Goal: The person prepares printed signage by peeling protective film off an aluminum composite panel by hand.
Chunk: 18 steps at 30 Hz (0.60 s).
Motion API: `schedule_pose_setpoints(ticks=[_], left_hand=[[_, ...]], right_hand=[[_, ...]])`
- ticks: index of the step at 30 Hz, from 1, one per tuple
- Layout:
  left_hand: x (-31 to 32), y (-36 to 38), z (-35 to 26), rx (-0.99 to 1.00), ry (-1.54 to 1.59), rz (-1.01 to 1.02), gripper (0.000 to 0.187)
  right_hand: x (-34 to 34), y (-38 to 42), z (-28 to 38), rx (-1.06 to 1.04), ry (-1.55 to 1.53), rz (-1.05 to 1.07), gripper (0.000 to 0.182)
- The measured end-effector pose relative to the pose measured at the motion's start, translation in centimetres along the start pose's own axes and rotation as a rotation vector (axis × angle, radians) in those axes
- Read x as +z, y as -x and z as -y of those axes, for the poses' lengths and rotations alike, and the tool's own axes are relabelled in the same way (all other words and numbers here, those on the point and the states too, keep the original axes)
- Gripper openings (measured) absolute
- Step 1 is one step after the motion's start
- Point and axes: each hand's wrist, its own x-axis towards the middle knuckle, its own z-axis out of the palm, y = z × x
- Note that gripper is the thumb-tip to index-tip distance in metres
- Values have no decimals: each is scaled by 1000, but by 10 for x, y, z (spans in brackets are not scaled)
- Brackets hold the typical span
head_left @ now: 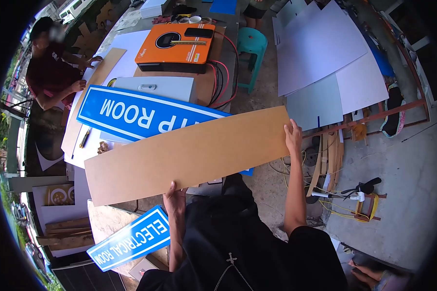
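Observation:
A long brown board (pixel 189 155) spans the view in front of me, its plain face towards me. My left hand (pixel 174 198) grips its lower edge, the thumb on the face. At the far right end, my right hand (pixel 293 137) is closed on the short edge. Behind the board, a blue sign with white letters (pixel 145 114) lies on the table, partly hidden by it. Another blue sign reading "ELECTRICAL ROOM" (pixel 131 237) lies below my left hand, on a lighter surface.
An orange box-shaped device (pixel 175 46) with red and black cables stands on the table, a phone (pixel 199 32) and a tape on top. At the left edge is another person (pixel 53 68), hands on a brown strip. Beyond are a teal stool (pixel 251 53) and large white sheets (pixel 320 48).

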Motion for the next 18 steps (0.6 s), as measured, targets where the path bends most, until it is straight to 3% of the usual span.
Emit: schedule_pose_setpoints(ticks=[3, 9, 18], left_hand=[[-5, -9, 18, -24, 45, -40, 49], [-4, -13, 42, 25, 88, -79, 41], [16, -9, 42, 33, 38, -165, 23]], right_hand=[[25, -36, -1, -256, 41, -105, 41], [35, -84, 11, -159, -32, -13, 38], [46, -95, -19, -366, -71, -34, 38]])
